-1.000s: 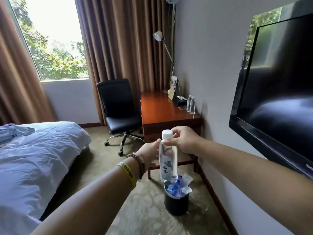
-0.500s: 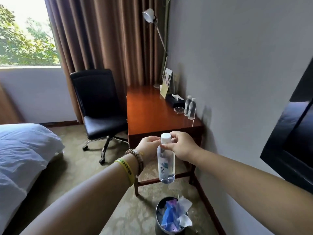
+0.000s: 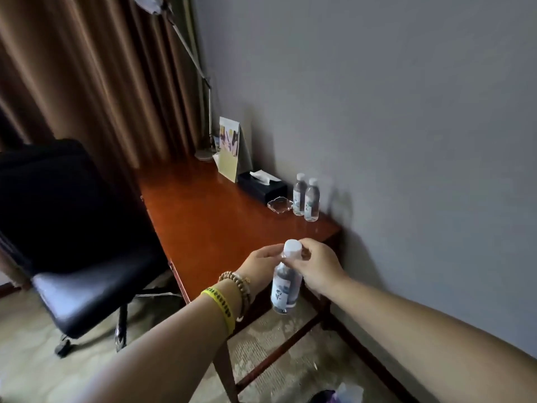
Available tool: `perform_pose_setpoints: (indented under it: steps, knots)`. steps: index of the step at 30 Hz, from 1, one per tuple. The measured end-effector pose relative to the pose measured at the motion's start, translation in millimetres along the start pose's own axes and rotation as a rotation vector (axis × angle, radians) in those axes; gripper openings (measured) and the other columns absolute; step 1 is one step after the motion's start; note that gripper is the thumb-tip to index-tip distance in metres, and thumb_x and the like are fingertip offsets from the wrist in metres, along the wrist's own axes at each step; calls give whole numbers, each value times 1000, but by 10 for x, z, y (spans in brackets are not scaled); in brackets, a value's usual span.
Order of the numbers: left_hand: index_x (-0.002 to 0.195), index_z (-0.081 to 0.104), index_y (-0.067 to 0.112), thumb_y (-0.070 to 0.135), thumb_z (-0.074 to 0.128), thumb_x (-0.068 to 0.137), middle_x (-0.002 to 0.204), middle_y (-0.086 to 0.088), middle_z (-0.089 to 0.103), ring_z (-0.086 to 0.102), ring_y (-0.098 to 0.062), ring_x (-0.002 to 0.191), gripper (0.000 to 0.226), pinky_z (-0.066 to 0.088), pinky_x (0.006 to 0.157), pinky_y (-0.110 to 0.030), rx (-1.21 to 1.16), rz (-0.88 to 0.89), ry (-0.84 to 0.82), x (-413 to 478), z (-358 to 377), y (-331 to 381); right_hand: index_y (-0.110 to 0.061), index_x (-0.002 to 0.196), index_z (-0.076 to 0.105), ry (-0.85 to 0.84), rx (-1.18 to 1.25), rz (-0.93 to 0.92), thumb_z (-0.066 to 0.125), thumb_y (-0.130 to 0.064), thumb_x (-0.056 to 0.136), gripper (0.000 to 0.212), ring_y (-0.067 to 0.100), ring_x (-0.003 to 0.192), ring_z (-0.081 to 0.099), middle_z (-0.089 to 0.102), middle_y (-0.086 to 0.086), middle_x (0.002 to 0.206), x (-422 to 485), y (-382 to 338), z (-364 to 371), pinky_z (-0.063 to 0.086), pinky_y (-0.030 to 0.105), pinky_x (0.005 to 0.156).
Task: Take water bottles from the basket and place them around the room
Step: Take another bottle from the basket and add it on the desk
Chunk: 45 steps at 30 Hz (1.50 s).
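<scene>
I hold a small clear water bottle (image 3: pixel 284 289) with a white cap and pale label upright in front of me, at the near end of the wooden desk (image 3: pixel 209 216). My left hand (image 3: pixel 260 264) grips its neck from the left, and my right hand (image 3: pixel 316 267) pinches it just under the cap from the right. Two more water bottles (image 3: pixel 306 198) stand side by side on the desk against the wall. No basket is in view.
A black office chair (image 3: pixel 66 228) stands left of the desk. On the desk sit a black tissue box (image 3: pixel 261 186), a glass ashtray (image 3: pixel 279 205), a card stand (image 3: pixel 229 148) and a lamp base (image 3: pixel 203 154). A bin's rim (image 3: pixel 328 397) shows at the bottom edge. Brown curtains hang behind.
I have come closer to the desk; the bottle, still in both hands, now hangs over the desk's near end. The window, bed and television have left the view.
</scene>
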<state>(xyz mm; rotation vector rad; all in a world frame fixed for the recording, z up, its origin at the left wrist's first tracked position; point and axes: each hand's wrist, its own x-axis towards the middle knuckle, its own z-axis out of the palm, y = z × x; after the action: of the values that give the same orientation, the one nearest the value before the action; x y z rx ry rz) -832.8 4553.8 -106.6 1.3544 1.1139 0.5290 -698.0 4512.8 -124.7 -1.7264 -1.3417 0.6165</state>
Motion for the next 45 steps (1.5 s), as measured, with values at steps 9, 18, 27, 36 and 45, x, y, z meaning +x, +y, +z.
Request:
perform_pose_setpoints:
  steps: [9,18,27,36,45]
  knots:
    - [135,47,12,-1,42,93,115,2,61,52,-1,70,44,47,46,-10,159,-23,-162,1262,-187,139,-19,103,66,179,-77,101,75,-29,76,30,13,82,58,64,-7,90,1196,333,-125,37,15,60]
    - [127,55,21,22,47,95,122,-3,59,53,-3,69,34,47,48,-16,398,-147,-189,2847,-61,288,-14,108,63,310,-106,237,71,-27,79,33,21,93,61,67,3,102,2449,1027,-424,45,28,76]
    - [131,52,15,19,50,93,130,-9,56,56,-6,72,38,50,57,-18,341,-259,-298,3750,318,66,-19,105,61,392,-121,386,71,-29,79,30,15,86,56,62,-5,94,3221,1577,-438,42,27,71]
    - [129,53,17,20,51,92,130,-10,55,53,-25,117,37,52,85,-37,325,-361,-377,4142,446,-71,-16,105,62,409,-137,426,72,-25,79,29,17,86,58,68,1,101,3411,1763,-321,43,27,72]
    - [133,50,11,11,47,94,139,-10,47,49,-29,124,38,52,89,-40,383,-332,-427,4187,346,17,-15,112,59,388,-182,481,68,-24,80,34,15,86,54,67,5,106,3382,1643,-246,39,25,72]
